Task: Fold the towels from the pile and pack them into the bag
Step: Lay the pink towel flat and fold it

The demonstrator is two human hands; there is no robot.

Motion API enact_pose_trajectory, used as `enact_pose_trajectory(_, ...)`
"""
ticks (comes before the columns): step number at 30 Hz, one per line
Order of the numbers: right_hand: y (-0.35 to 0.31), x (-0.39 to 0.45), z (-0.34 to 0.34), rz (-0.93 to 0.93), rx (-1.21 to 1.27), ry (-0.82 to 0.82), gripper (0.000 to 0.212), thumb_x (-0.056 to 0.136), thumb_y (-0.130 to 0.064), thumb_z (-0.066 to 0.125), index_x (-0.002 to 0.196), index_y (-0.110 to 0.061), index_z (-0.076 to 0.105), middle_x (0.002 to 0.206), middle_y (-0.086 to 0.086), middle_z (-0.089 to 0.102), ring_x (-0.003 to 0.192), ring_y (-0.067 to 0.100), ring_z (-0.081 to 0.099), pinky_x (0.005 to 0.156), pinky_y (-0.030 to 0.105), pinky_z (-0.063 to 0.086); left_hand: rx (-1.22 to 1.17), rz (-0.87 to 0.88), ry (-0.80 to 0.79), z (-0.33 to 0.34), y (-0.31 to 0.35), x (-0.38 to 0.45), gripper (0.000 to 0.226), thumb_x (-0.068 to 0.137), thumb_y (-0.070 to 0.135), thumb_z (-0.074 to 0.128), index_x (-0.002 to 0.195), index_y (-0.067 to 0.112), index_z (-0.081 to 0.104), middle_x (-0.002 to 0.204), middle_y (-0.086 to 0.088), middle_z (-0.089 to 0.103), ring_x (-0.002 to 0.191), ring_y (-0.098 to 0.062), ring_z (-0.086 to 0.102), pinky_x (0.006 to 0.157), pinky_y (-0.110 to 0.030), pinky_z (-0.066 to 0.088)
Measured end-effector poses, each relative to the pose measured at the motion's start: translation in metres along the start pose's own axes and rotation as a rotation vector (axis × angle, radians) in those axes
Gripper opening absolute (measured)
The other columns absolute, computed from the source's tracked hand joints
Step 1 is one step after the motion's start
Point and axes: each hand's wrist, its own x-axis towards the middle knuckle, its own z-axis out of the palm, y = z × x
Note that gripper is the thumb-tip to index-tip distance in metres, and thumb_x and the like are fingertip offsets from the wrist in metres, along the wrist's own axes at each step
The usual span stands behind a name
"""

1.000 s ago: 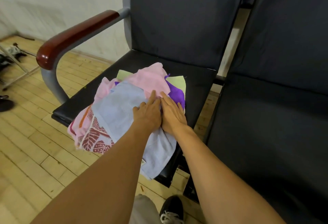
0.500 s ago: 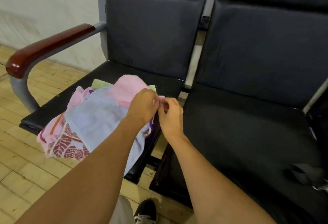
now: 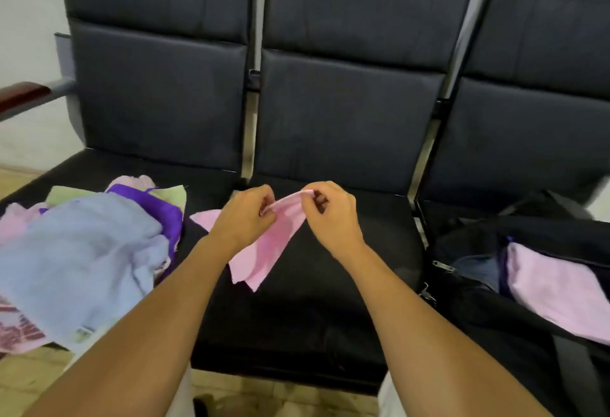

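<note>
A pink towel (image 3: 269, 251) hangs over the middle seat, its lower corners drooping onto the black cushion. My left hand (image 3: 246, 215) and my right hand (image 3: 330, 212) each pinch its top edge, close together. The pile of towels (image 3: 82, 251) lies on the left seat, with a light blue one on top and purple, green and pink ones beneath. A black bag (image 3: 488, 304) sits open on the right seat with a folded lilac towel (image 3: 558, 294) inside it.
Three black padded seats (image 3: 330, 301) stand in a row against a pale wall. A wooden armrest (image 3: 23, 93) juts out at the far left. Pale wood flooring (image 3: 29, 380) shows below the seats.
Both hands have lifted the pink towel off the pile and carried it right, over the middle seat. The view has swung right, bringing the bag into sight.
</note>
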Motion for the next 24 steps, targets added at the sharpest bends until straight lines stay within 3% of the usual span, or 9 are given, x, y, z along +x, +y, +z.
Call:
enact_pose_trajectory(5,0.028,-0.011,-0.063,0.11,-0.071,0.104,0.011,0.095,-0.015,0.06,0.094,-0.017,0.071,0.083,-0.011,0.061,0.072,-0.001,0.058,0.066,0.004,0.045,0.018,-0.043,-0.018,0.019,0.025,-0.002,0.007,0.09,0.009,0.054,0.085,0.013,0.057,0.074,0.0,0.055,0.07,-0.022,0.057,0.062,-0.041,0.052)
enact_pose_trajectory(9,0.053,-0.021,-0.102,0.212,-0.069,0.242,0.013,0.092,-0.015,0.06,0.09,-0.018,0.073,0.074,-0.012,0.065,0.067,-0.003,0.061,0.061,0.006,0.045,0.048,-0.033,0.032,0.029,0.038,-0.006,0.029,0.093,0.002,0.047,0.068,0.017,0.043,0.068,-0.001,0.046,0.066,-0.021,0.05,0.055,-0.028,0.035)
enact_pose_trajectory(12,0.067,-0.029,-0.121,0.223,-0.128,0.233,0.013,0.094,-0.018,0.06,0.09,-0.018,0.073,0.075,-0.009,0.066,0.069,0.002,0.062,0.063,0.007,0.044,0.055,-0.055,0.051,0.029,0.04,-0.008,0.018,0.095,0.006,0.045,0.081,0.01,0.056,0.075,-0.004,0.054,0.067,-0.02,0.053,0.054,-0.028,0.035)
enact_pose_trajectory(16,0.077,-0.04,-0.132,0.23,-0.195,0.203,0.016,0.097,-0.021,0.059,0.097,-0.016,0.074,0.081,-0.008,0.064,0.072,0.001,0.06,0.066,0.007,0.046,0.046,-0.063,0.093,0.021,0.034,-0.013,0.017,0.099,0.011,0.047,0.104,0.009,0.064,0.09,-0.009,0.065,0.077,-0.021,0.061,0.065,-0.036,0.053)
enact_pose_trajectory(18,0.078,-0.045,-0.136,0.228,-0.196,0.215,0.017,0.098,-0.021,0.058,0.099,-0.015,0.074,0.084,-0.008,0.064,0.073,0.001,0.059,0.066,0.007,0.045,0.031,-0.067,0.138,0.017,0.029,-0.014,0.019,0.1,0.014,0.05,0.106,0.007,0.066,0.092,-0.011,0.067,0.08,-0.024,0.062,0.07,-0.041,0.055)
enact_pose_trajectory(20,0.078,-0.049,-0.139,0.209,-0.19,0.236,0.018,0.098,-0.021,0.057,0.1,-0.014,0.074,0.087,-0.006,0.065,0.075,0.001,0.06,0.067,0.006,0.043,0.021,-0.075,0.206,0.013,0.025,-0.014,0.019,0.099,0.016,0.052,0.104,0.008,0.068,0.093,-0.01,0.068,0.081,-0.023,0.062,0.07,-0.038,0.052)
enact_pose_trajectory(24,0.079,-0.057,-0.137,0.237,-0.111,0.224,0.013,0.098,-0.018,0.057,0.092,-0.022,0.068,0.088,-0.008,0.064,0.074,0.01,0.067,0.07,0.019,0.056,-0.077,-0.07,0.309,0.007,0.029,-0.016,0.017,0.1,0.013,0.051,0.103,0.005,0.066,0.094,-0.012,0.067,0.079,-0.019,0.06,0.073,-0.029,0.048)
